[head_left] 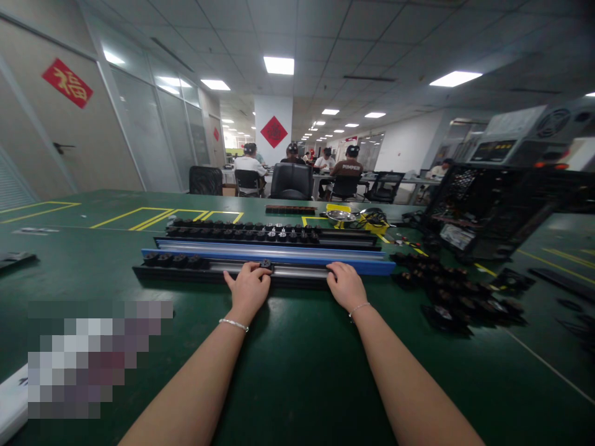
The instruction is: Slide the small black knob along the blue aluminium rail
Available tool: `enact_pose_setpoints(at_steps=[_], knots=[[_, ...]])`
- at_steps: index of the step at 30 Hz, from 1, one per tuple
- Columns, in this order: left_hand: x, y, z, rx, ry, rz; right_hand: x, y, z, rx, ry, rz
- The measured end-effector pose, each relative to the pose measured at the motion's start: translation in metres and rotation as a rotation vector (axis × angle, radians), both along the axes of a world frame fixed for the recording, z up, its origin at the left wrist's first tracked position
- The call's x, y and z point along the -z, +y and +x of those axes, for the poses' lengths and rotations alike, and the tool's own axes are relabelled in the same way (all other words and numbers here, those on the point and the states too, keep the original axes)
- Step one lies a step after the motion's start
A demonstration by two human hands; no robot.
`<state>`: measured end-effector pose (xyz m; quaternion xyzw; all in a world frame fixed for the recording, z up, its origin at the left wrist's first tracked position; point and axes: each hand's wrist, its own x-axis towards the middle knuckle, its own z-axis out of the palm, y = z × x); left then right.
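Note:
A long black rail (297,280) with a pale channel lies across the table in front of me. My left hand (251,290) is closed at the middle of this rail, its thumb and index fingertips against a small round black part (265,264) in the channel. Farther right, my right hand (346,286) curls its fingers over the rail and grips its edge. More small black parts (179,260) sit in a row at the rail's left end. Directly behind is a blue rail (325,262), then another black rail (344,243) carrying rows of round black parts.
A pile of black parts (458,288) lies to the right, below an opened black computer case (478,210). A metal bowl (341,216) stands among yellow items behind the rails. A pixelated object (88,359) is at front left. Several people sit at desks beyond the chairs.

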<state>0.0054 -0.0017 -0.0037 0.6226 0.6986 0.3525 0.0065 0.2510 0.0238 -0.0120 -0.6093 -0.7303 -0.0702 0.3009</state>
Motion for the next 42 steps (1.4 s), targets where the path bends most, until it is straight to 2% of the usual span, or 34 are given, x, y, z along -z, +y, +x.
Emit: enact_pose_setpoints(at_steps=[7, 16, 25, 31, 42], knots=[[0.0035, 0.0019, -0.0014, 0.021, -0.005, 0.036, -0.0013, -0.001, -0.0006, 0.006, -0.002, -0.021], [-0.0009, -0.0008, -0.0005, 0.033, -0.002, 0.023, -0.0027, -0.0018, -0.001, 0.007, -0.005, -0.03], [0.0033, 0.0033, 0.0006, -0.052, -0.002, 0.028, -0.0037, -0.0023, -0.001, 0.006, -0.006, -0.046], [0.0054, 0.0049, -0.0011, -0.015, 0.052, -0.028, -0.0035, -0.0021, -0.0012, 0.01, -0.005, -0.051], [0.0061, 0.0055, -0.0016, 0.01, 0.025, -0.026, -0.0033, -0.0012, -0.0005, -0.002, -0.016, -0.031]])
